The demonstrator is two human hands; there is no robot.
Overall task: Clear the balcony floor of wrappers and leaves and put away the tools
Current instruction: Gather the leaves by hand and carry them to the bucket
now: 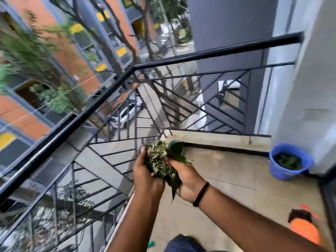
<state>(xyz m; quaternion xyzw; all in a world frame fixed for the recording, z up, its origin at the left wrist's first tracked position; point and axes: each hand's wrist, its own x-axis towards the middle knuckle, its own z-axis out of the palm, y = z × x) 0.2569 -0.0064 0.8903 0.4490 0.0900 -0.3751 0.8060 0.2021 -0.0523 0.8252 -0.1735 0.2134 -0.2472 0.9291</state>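
A bundle of green and dried leaves [161, 160] is held up in front of me, above the balcony floor [227, 180]. My left hand [145, 175] grips its left side with curled fingers. On the right side, my right hand [185, 180], with a black band at the wrist, cups and grips the bundle. A blue bucket [289, 160] with dark leaves inside stands at the far right corner by the wall.
A black metal railing [109, 91] runs along the left and far side of the balcony, with a street and parked car far below. An orange dustpan or brush [305, 228] lies at lower right. A small green object [151, 244] lies near my knee.
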